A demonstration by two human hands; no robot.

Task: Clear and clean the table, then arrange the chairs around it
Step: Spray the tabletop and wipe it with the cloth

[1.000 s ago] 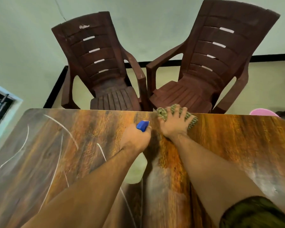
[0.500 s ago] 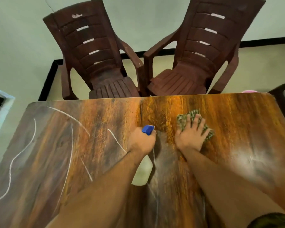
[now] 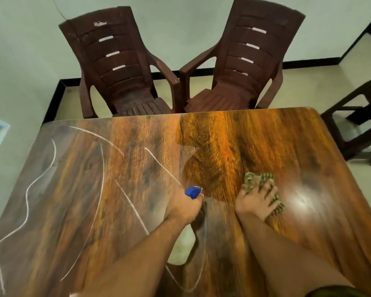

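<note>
The wood-grain table (image 3: 308, 168) is bare of dishes, so the step in hand looks like wiping. Taking its far edge as twelve o'clock, the green striped cloth (image 3: 251, 179) lies flat on the top at about three o'clock from the middle. The right hand (image 3: 255, 202) is on it with fingers spread wide, pressing down. Just beside it at nine o'clock, the left hand (image 3: 184, 207) is curled round a spray bottle (image 3: 193, 191), blue nozzle pointing to twelve.

White lines (image 3: 161, 166) cross the half of the table from the middle out to nine o'clock, and another loops at six. To wipe well:

- keep the palm flat
- overlap the strokes
- work from three o'clock across to nine
- spray ahead of the cloth, not onto it

The marks look chalky, so they may smear and need a turned, clean face of cloth.

Beyond the far edge stand a brown plastic armchair (image 3: 116, 61) at eleven o'clock and a second armchair (image 3: 251, 56) at one, armrests nearly touching. A dark stool (image 3: 356, 125) sits off the corner at two o'clock
</note>
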